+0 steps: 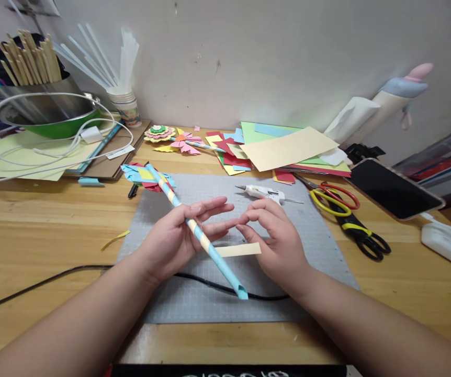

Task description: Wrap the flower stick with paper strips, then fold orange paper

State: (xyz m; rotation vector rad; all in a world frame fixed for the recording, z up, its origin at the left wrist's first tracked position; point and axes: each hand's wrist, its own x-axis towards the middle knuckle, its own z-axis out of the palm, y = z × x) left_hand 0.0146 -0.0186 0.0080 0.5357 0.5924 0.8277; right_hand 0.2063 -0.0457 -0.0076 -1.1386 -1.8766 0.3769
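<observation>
Closest in, both forearms come up from the bottom edge over the grey cutting mat [319,256], which lies on the wooden bench [33,230]. A black cable [53,277] snakes in from 9 o'clock and runs across the mat under the wrists.

The left hand [174,238] is spread wide with its fingers nearly straight. The blue paper stem [200,238] lies slantwise across its palm, the near tip pointing to 5 o'clock just above the cable. I cannot tell whether the thumb clamps it. A cream paper strip [239,250] is wound in bands up the stem, and its loose tail sticks out toward 3 o'clock. There the right hand [280,243], fingers curled in, has the end pinched. The fingertips of the two hands touch above the strip.

At 11 o'clock, the stem's far end carries a paper flower [145,175] of blue, red and yellow at the mat's corner. At 1 o'clock a white glue gun [262,192] lies on the mat. Past it toward 2 o'clock are red-and-yellow scissors [333,198], then black scissors [362,235] and a dark phone [392,189].

Farther back at 12 o'clock are finished paper flowers [170,137] and a stack of coloured paper [288,149]. By the wall at 10 o'clock, a paper cup [125,102] holds clear glue sticks.
</observation>
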